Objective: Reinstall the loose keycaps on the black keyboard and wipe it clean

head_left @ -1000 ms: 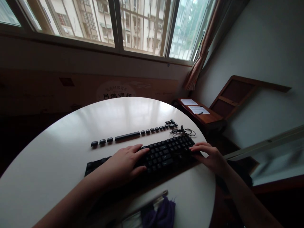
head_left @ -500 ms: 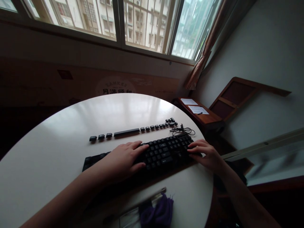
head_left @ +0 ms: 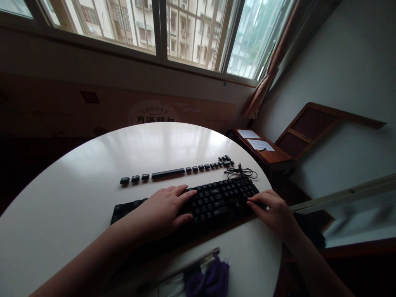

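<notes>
At the left, the bare part of your round white table (head_left: 62, 202) reflects pale light from the window (head_left: 192, 33) beyond it. Moving right, a line of loose black pieces lies past the far side of your keyboard: three square keycaps (head_left: 135, 178), then one long bar-shaped key (head_left: 168, 173), then smaller keycaps (head_left: 201, 167) ending in a little cluster. Your left hand (head_left: 170, 206) rests palm down across the left half of the black keyboard (head_left: 212, 200), fingers spread and thumb apart, not closed around anything. The keyboard lies slanted on the table in front of you, its right end farther away. On your side of it sits a crumpled purple cloth (head_left: 208, 277). A coiled black cable (head_left: 241, 172) lies just behind the keyboard's right end. There, your right hand (head_left: 274, 210) brings thumb and fingertips together at the keys; you cannot tell whether they pinch one. Farthest right, papers (head_left: 260, 144) lie on a low wooden stand (head_left: 275, 156).
</notes>
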A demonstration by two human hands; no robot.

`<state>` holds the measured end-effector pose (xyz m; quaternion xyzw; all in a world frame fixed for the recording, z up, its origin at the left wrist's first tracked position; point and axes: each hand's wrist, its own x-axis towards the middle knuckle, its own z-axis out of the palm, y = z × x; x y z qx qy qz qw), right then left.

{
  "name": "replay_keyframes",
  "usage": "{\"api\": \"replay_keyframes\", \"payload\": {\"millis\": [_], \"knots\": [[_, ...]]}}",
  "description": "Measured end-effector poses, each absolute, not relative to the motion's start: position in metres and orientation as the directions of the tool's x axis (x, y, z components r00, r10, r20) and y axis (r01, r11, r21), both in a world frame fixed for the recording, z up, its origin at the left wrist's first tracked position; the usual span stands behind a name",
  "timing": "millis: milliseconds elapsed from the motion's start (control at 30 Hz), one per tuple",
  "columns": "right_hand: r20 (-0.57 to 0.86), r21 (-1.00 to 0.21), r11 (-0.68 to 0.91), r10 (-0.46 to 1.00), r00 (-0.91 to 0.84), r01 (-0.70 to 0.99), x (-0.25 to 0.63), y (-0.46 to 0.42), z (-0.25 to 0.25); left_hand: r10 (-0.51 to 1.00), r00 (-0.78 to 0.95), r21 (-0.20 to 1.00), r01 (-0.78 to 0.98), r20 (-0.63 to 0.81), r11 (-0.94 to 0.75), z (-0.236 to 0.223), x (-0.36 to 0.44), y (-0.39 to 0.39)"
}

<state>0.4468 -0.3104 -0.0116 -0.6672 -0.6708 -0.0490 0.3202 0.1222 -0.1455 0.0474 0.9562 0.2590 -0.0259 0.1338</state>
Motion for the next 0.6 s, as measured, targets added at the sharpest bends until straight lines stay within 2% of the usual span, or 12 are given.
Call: {"api": "replay_keyframes", "payload": {"millis": [200,433,600], "knots": [[0.533,-0.410,-0.022,0.806,0.259,0.912,0.430,-0.316,-0.021,0.492,0.864,0.255,0.503,-0.110,-0.826,0.046,0.123,-0.145],[0.470,-0.631,-0.105,0.737,0.486,0.769,0.427,-0.322,-0.029,0.495,0.862,0.266,0.505,-0.111,-0.821,0.047,0.122,-0.146],[0.458,-0.623,-0.105,0.754,0.470,0.775,0.430,-0.324,-0.030,0.490,0.864,0.251,0.502,-0.114,-0.827,0.046,0.123,-0.146]]}}
